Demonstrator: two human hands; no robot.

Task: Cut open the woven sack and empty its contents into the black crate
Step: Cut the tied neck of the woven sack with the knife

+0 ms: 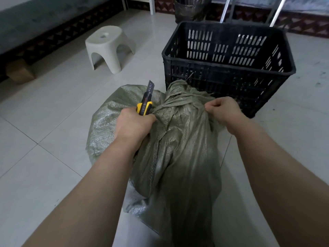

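A grey-green woven sack [179,148] lies on the tiled floor in front of me, its neck bunched and tied near the top. My left hand [132,124] is closed around a yellow and black utility knife [146,98], blade out and pointing up and away, right beside the tied neck. My right hand [223,110] pinches the sack fabric on the right side of the neck. The black slotted crate [229,66] stands upright just behind the sack, touching its top. I see nothing inside the crate.
A white plastic stool [108,48] stands on the floor at the back left. A dark bin with a plastic liner [191,8] and metal frame legs [225,9] are behind the crate. A low dark platform [35,24] runs along the left.
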